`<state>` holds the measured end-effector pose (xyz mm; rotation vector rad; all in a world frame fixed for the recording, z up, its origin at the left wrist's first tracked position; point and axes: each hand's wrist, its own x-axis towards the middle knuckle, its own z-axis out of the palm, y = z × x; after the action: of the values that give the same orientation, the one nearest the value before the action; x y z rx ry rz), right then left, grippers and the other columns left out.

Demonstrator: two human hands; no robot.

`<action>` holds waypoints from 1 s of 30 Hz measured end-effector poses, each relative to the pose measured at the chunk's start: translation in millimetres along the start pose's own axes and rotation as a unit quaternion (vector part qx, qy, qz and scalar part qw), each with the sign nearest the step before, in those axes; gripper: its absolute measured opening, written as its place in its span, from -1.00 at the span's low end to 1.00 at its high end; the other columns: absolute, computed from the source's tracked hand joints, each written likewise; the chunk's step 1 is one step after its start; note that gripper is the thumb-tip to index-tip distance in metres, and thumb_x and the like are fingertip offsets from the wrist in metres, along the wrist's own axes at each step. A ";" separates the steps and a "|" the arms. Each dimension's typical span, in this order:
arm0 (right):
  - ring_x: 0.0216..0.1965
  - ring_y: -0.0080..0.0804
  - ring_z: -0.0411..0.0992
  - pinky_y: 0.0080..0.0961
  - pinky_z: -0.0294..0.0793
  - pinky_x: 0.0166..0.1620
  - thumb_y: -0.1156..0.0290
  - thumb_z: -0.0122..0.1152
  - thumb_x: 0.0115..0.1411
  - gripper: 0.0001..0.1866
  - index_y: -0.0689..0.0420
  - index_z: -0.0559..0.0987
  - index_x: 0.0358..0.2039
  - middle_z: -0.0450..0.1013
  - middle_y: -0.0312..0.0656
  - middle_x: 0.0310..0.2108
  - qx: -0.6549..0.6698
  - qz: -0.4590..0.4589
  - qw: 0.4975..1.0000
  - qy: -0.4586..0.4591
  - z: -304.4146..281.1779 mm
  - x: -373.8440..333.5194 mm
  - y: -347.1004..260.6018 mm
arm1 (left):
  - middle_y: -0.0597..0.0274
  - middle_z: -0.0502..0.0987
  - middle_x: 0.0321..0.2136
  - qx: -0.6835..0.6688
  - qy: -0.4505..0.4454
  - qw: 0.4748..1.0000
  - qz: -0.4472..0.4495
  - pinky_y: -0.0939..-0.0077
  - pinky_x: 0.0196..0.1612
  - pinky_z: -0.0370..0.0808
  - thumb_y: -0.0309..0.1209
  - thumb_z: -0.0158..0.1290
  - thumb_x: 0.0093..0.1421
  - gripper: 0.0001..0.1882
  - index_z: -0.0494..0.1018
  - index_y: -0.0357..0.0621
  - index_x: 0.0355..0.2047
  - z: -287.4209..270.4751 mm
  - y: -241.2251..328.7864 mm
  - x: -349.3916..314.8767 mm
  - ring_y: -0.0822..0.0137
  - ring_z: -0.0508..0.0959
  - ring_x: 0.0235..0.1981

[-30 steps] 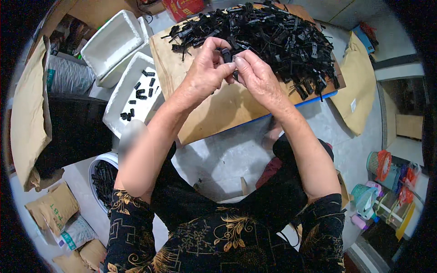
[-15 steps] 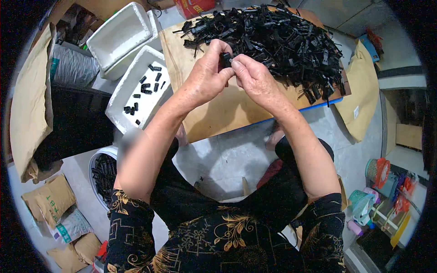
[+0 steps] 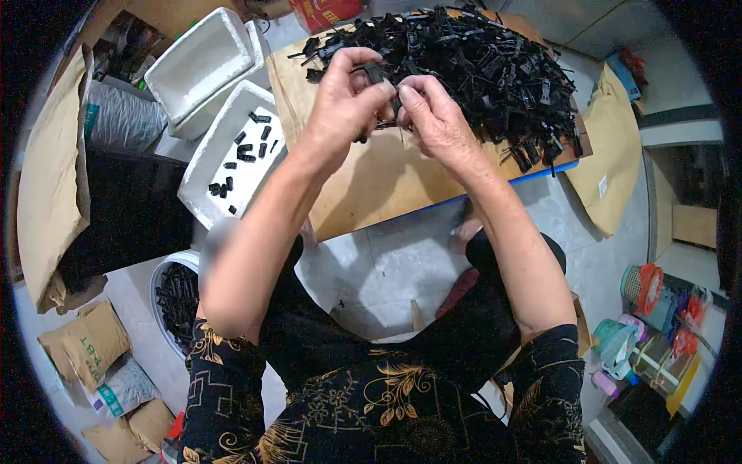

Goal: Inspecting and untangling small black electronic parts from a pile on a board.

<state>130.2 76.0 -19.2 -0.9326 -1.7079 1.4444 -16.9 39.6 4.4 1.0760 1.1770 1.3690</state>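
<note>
L hand [image 3: 345, 104]: pinches oblong blk plastic pc [image 3: 375, 74], axis approx 11–5 o'clock
R hand [image 3: 438, 120]: pc's 4 o'clock, farther; can't tell grip

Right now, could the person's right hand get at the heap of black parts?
Likely yes: the heap lies just beyond the right hand, with nothing visible blocking it, though that hand seems busy with a small black piece.
</note>
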 end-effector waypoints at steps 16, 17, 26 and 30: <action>-0.72 -0.82 0.13 -0.87 -0.01 -0.70 0.26 0.07 0.20 -0.76 0.10 0.40 -0.19 0.41 -0.35 -0.56 0.203 0.059 0.977 -0.030 -47.2 -12.7 -16.1 | 0.28 0.41 -0.54 -0.190 -0.171 0.957 -0.139 0.80 -0.68 0.24 -0.45 -0.06 0.18 -0.60 0.23 -0.24 0.03 21.6 3.0 5.0 0.55 0.36 -0.68; -0.72 -0.82 0.13 -0.87 -0.01 -0.70 0.26 0.07 0.20 -0.76 0.10 0.40 -0.19 0.41 -0.35 -0.56 0.203 0.059 0.977 -0.028 -49.0 -13.5 -17.7 | 0.29 0.41 -0.53 -0.189 -0.187 0.954 -0.138 0.81 -0.68 0.23 -0.45 -0.07 0.18 -0.61 0.24 -0.23 0.03 23.0 3.2 3.9 0.55 0.36 -0.68; -0.74 -0.85 0.07 -0.86 -0.05 -0.71 0.21 0.10 0.18 -0.77 0.10 0.44 -0.28 0.38 -0.42 -0.63 0.192 0.091 0.974 -0.081 -52.9 -14.5 -22.8 | 0.24 0.46 -0.49 -0.164 -0.220 0.950 -0.148 0.83 -0.67 0.24 -0.45 -0.07 0.19 -0.63 0.27 -0.14 0.03 28.3 9.3 0.5 0.56 0.45 -0.61; -0.72 -0.86 0.09 -0.85 -0.04 -0.69 0.23 0.10 0.18 -0.77 0.10 0.46 -0.27 0.38 -0.45 -0.60 0.107 0.058 0.992 -0.038 -50.1 -9.9 -17.0 | 0.27 0.51 -0.43 0.055 -0.187 0.978 -0.078 0.81 -0.63 0.26 -0.45 -0.07 0.18 -0.63 0.27 -0.12 0.02 31.5 13.1 -3.1 0.58 0.50 -0.49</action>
<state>177.1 89.7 3.5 -0.8799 -1.5358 1.7223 12.7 39.4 21.5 1.2298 1.0397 0.9383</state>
